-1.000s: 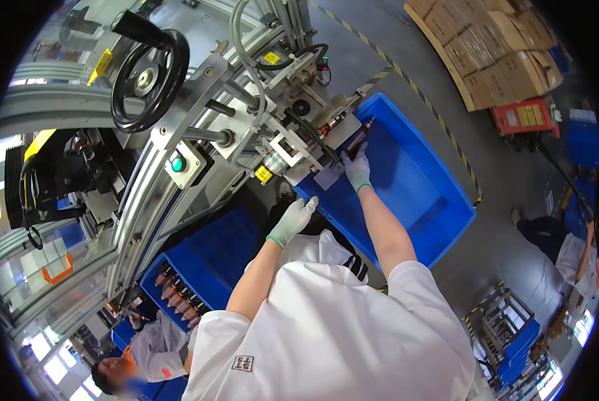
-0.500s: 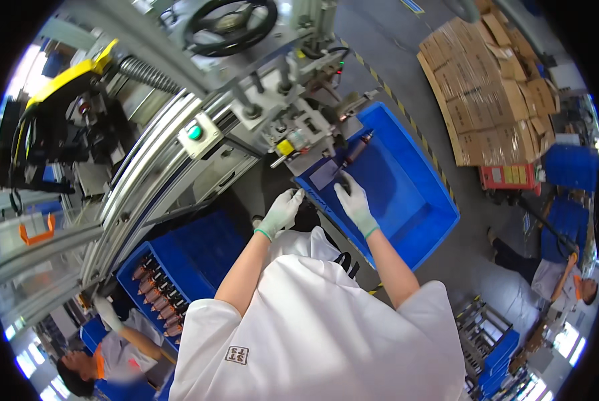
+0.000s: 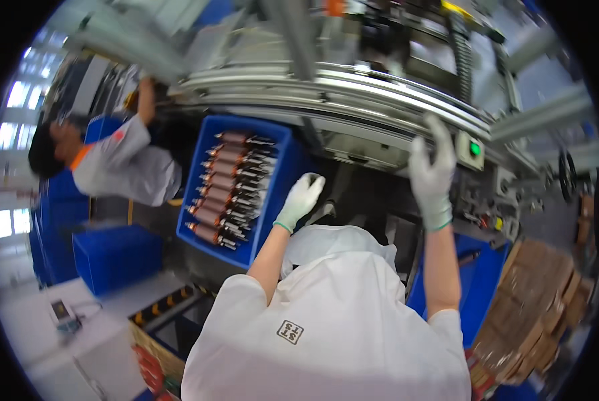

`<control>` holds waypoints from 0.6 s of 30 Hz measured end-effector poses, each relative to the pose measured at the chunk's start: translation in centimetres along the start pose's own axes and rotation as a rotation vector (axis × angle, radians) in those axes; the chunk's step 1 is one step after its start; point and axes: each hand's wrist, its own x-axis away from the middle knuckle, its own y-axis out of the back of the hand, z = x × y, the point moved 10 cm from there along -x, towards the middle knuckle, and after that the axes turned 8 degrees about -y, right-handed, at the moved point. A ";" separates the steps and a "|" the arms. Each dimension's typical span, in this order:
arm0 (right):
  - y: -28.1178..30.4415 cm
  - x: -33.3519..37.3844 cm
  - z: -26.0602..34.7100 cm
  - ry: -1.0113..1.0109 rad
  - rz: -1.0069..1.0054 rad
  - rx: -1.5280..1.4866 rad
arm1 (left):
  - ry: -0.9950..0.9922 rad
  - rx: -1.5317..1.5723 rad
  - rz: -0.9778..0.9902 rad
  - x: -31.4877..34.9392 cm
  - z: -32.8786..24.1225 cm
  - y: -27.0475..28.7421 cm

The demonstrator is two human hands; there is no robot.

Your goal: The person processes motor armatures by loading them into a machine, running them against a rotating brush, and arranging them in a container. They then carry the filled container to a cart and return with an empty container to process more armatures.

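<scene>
My left hand [image 3: 302,200], in a white glove with a green cuff, hovers at the right side of a blue bin [image 3: 277,194]. Its fingers are loosely bent and apart, and I see nothing in them. Several motor rotors [image 3: 220,182], copper-brown cylinders with metal shafts, lie in a row inside that bin. My right hand [image 3: 433,167], also gloved and slightly blurred, is raised in front of the machine's metal rail [image 3: 373,90]. Its fingers are spread with nothing between them. A second blue bin [image 3: 470,281] sits beyond my right forearm, a single dark rotor [image 3: 469,258] in it.
A box with a green button [image 3: 472,148] is fixed to the machine frame at right. Stacked cartons [image 3: 530,301] stand at the far right. On the left, a co-worker [image 3: 122,157] reaches toward the machine. Another blue bin [image 3: 115,257] stands behind that person.
My view has swung left, bringing the full rotor bin near the middle. Both hands have left the right-hand bin; the right is now raised and spread, the left beside the rotor bin.
</scene>
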 end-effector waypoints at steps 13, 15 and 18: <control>-6.6 -11.4 -13.5 -0.494 0.372 0.939 | 0.767 -0.431 -0.897 16.6 17.3 25.8; -7.5 -11.2 -11.4 -0.435 0.348 0.916 | 0.831 -0.607 -0.683 14.9 20.3 26.8; -7.4 -11.1 -11.5 -0.456 0.332 0.799 | 0.803 -0.533 -0.646 14.5 19.2 27.5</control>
